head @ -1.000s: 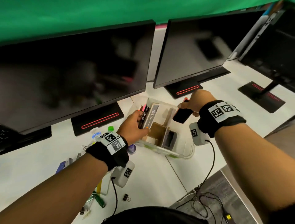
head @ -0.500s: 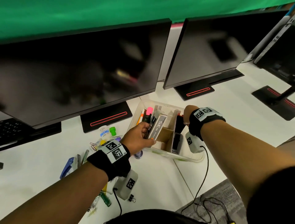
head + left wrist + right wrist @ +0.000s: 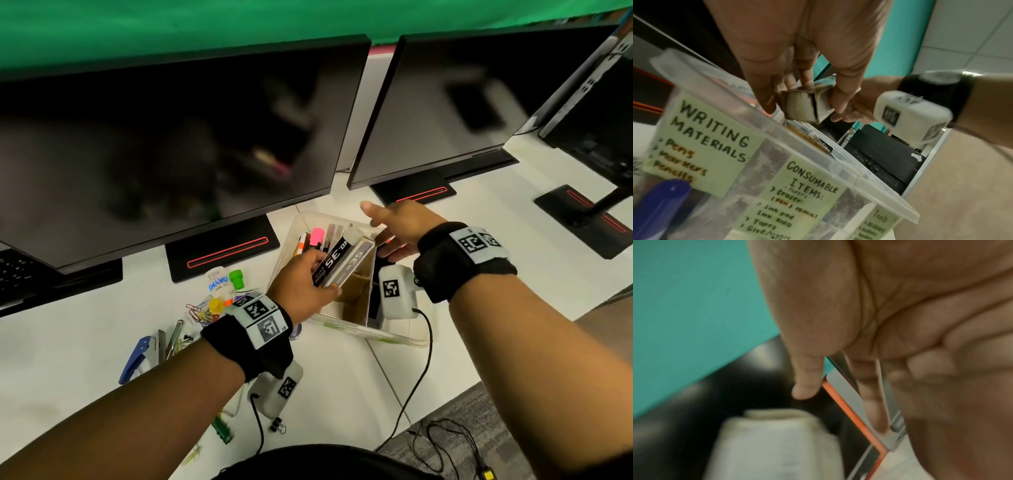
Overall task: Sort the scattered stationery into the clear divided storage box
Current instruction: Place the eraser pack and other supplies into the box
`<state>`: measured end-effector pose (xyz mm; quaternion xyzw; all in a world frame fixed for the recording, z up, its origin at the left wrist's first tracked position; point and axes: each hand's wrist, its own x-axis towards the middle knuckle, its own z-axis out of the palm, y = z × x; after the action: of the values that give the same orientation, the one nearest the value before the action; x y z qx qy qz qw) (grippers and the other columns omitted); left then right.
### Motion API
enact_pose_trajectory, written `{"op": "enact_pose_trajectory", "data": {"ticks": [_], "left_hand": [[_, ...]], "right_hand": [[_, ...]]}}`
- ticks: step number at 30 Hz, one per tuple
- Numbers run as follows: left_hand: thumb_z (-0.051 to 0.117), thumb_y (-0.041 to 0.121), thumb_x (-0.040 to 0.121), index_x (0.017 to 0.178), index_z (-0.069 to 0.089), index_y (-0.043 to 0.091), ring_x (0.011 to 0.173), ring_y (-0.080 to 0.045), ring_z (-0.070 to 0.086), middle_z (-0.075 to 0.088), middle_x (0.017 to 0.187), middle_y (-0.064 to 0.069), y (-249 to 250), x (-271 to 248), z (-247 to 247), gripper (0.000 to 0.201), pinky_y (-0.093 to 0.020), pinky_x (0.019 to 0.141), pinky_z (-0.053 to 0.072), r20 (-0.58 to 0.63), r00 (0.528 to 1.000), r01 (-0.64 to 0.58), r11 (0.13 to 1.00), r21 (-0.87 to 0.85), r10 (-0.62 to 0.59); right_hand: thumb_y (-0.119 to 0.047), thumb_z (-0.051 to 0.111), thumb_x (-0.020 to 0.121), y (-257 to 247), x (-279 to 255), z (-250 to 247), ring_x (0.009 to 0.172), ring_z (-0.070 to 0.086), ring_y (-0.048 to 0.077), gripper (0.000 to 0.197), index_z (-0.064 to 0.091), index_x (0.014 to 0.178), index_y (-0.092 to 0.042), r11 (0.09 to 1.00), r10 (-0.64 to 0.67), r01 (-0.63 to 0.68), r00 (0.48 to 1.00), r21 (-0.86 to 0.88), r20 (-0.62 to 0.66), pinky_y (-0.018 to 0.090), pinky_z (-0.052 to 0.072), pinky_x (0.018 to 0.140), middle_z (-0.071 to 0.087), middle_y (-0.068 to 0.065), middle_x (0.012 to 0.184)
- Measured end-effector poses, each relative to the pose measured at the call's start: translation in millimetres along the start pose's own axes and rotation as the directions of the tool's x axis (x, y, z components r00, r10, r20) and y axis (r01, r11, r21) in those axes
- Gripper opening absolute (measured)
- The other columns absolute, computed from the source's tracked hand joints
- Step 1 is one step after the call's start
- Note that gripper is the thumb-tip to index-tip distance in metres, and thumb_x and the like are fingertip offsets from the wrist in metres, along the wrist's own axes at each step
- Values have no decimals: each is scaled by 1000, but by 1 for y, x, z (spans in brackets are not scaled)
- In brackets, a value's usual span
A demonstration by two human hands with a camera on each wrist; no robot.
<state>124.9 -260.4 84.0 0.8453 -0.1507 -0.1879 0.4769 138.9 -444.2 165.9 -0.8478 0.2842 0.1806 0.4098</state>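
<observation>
The left hand [image 3: 301,284] grips two slim staple boxes [image 3: 342,262], one black and one grey, printed "35", thumb on one side and fingers curled round the other. It holds them tilted over the clear divided storage box [image 3: 394,337], above the middle compartment, their lower ends just over the cardboard divider [image 3: 356,291]. In the left wrist view the fingers [image 3: 764,91] and thumb clamp the boxes' ends [image 3: 807,105] just above the storage box's near rim [image 3: 818,151]. Green labels on the near wall read "Writing Materials" [image 3: 701,141], "Consumable Items" [image 3: 797,194] and "Tools" [image 3: 877,225].

The right hand [image 3: 400,226] hovers over the far right corner of the storage box with fingers spread and relaxed, holding nothing; the right wrist view is blurred but shows straight fingers [image 3: 807,378].

In the left compartment stand a pink highlighter [image 3: 317,236] and an orange marker [image 3: 300,245]. The storage box sits on the white desk [image 3: 85,342], near its front edge, in front of the gap between two dark monitors [image 3: 171,137]. Left of it lie a glue bottle [image 3: 219,282] with a green cap, coloured paper clips [image 3: 200,313] and a blue stapler [image 3: 138,353]. A small black binder clip [image 3: 277,425] lies near the front edge, beside a green object too blurred to name.
</observation>
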Motion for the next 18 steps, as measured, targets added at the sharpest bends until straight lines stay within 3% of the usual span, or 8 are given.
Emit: {"op": "enact_pose_trajectory", "data": {"ticks": [2,4,6,9,10,12,15,18], "left_hand": [[75,26,74,123,50,20,98,-13,63,63,113,4,1,4,5,56,-24,83,49,-20,1000,-10,1000,-6,10],[77,27,72,123,50,20,100,-14,62,61,113,4,1,6,8,58,-25,84,49,-3,1000,-22,1000,13,22],[78,29,71,128,47,22,106,-11,57,57,118,6,1,5,10,65,-24,89,46,33,999,-25,999,34,24],[78,33,72,132,44,25,116,-10,53,54,128,5,-2,2,6,70,-23,96,43,41,998,-50,998,44,48],[76,34,73,132,45,25,117,-9,52,53,129,5,-5,2,3,67,-21,95,41,34,998,-55,996,72,53],[71,32,79,127,50,24,115,-10,53,53,127,5,-9,0,-4,53,-19,91,40,38,998,-55,989,137,50],[65,19,83,117,57,23,111,-12,56,57,120,2,-15,-5,-12,35,-22,90,44,13,999,-34,992,122,33],[64,14,84,109,61,23,106,-12,59,61,114,1,-22,-10,-16,27,-27,95,48,-34,999,-12,998,65,14]], "right_hand": [[-58,51,86,-8,-18,2,75,67,23,50,58,110,-14,999,-36,38,983,-5,181,34,57,73,68,11,96],[-37,65,85,-10,-25,6,55,63,14,37,53,116,-20,995,-59,77,963,-58,263,22,52,49,68,8,87],[-17,70,83,-8,-23,3,42,58,11,38,50,115,-17,987,-77,105,972,-118,222,17,46,38,66,7,73],[-13,70,80,-3,-25,-13,45,60,11,32,53,107,-16,964,-89,98,995,-247,49,16,43,35,63,4,72],[-14,70,80,-1,-26,-19,52,61,15,32,53,107,-17,947,-89,77,996,-311,-26,20,47,38,63,5,76],[-15,70,79,2,-22,-28,63,61,22,36,55,111,-10,867,-77,0,988,-498,-134,30,58,60,66,9,89],[-14,69,80,6,-6,-23,86,61,28,37,60,112,3,744,46,-125,989,-656,-137,35,52,85,66,19,114],[-15,69,80,19,11,-5,117,56,30,43,59,120,-5,644,122,-161,987,-748,-107,35,46,101,57,14,130]]}}
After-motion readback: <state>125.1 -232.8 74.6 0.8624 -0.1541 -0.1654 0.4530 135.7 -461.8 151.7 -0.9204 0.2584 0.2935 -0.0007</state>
